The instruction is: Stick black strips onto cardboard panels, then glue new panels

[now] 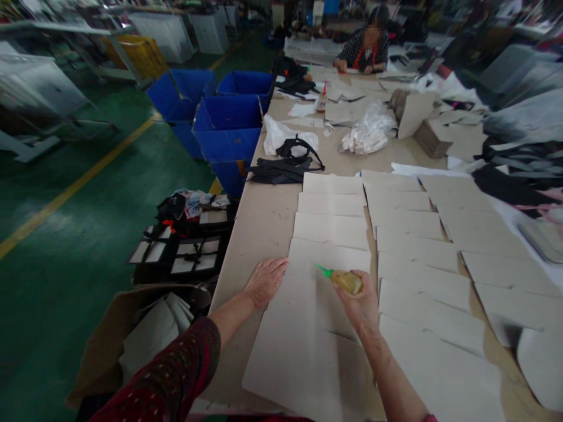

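In my right hand (363,299) is a small squeeze bottle (349,282) of yellowish liquid with a green nozzle, tilted so its tip points left over the cardboard sheets. My left hand (267,281) lies flat, fingers together and stretched out, its fingertips at the left edge of a pale cardboard sheet (303,293). That sheet belongs to a column of overlapping sheets running away from me. Two more overlapping columns, a middle one (422,293) and a right one (505,269), lie beside it. Whether liquid leaves the nozzle is too small to tell.
Black straps (279,170), a clear plastic bag (372,129) and stacked card pieces (433,138) sit farther up the table (259,223). Blue bins (226,140) stand at its left. An open carton (99,346) is on the floor. A person (363,50) works at the far end.
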### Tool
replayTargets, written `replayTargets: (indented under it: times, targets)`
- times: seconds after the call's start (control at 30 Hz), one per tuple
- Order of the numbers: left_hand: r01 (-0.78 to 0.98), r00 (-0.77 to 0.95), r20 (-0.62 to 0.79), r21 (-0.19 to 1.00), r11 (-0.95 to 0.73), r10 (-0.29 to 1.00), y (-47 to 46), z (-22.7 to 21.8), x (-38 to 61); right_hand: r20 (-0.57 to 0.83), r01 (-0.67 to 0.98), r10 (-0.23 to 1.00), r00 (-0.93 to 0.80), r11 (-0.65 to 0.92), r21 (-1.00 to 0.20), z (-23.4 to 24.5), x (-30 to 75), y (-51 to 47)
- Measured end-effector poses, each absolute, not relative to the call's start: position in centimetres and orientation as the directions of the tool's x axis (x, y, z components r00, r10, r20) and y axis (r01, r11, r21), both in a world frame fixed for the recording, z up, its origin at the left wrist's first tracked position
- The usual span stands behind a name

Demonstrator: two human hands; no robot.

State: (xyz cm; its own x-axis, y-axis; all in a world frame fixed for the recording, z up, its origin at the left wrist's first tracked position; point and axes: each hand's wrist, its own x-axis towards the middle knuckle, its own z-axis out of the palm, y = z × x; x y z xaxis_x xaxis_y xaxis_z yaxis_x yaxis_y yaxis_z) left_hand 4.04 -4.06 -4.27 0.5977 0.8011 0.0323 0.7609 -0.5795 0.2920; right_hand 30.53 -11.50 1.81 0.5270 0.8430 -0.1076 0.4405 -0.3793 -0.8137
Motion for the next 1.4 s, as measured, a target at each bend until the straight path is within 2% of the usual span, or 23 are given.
replayTargets:
  times: [0.13,0.3,0.57,0.7,1.0,1.1,1.17,1.27,1.33,1.4]
  targets:
    - [0.759,0.601,0.041,0.284,-0.586,0.798,-2.0,-4.1,5.6,-0.048,0.602,0.915,0.402,-0.303,-0.739,2.1,28.5,-10.5]
    - [0.754,0.611,0.036,0.279,-0.595,0.791,-0.9,-3.9,6.9,-0.004,0.809,0.962,0.272,-0.231,-0.541,2.5,27.3,-9.5]
    - [0.759,0.610,0.028,0.266,-0.594,0.792,-0.9,-4.2,6.7,0.043,0.914,0.983,0.177,-0.149,-0.377,3.2,27.4,-8.5]
    - [0.758,0.610,0.034,0.268,-0.595,0.792,-0.8,-4.4,6.7,0.022,0.927,0.987,0.160,-0.142,-0.346,3.6,28.2,-8.1]
    - [0.756,0.606,0.037,0.283,-0.590,0.794,-0.8,-4.8,6.7,-0.058,0.874,0.986,0.157,-0.166,-0.456,3.9,28.7,-8.2]
    - [0.757,0.602,0.038,0.289,-0.586,0.797,-0.8,-4.9,6.6,-0.059,0.818,0.979,0.193,-0.194,-0.542,3.1,28.0,-8.2]
    - [0.757,0.601,0.039,0.290,-0.585,0.798,-0.9,-4.8,6.6,-0.079,0.707,0.961,0.265,-0.249,-0.662,2.2,27.8,-7.9]
    - [0.752,0.606,0.046,0.290,-0.591,0.794,-0.9,-4.6,6.4,-0.174,0.381,0.880,0.442,-0.359,-0.852,1.1,28.7,-7.2]
    - [0.755,0.600,0.057,0.290,-0.588,0.798,-0.5,-4.5,6.3,-0.202,0.222,0.823,0.531,-0.365,-0.904,0.8,30.3,-6.5]
    - [0.768,0.578,0.075,0.289,-0.572,0.813,0.2,-4.5,6.6,-0.166,0.210,0.790,0.591,-0.349,-0.913,0.9,32.6,-5.9]
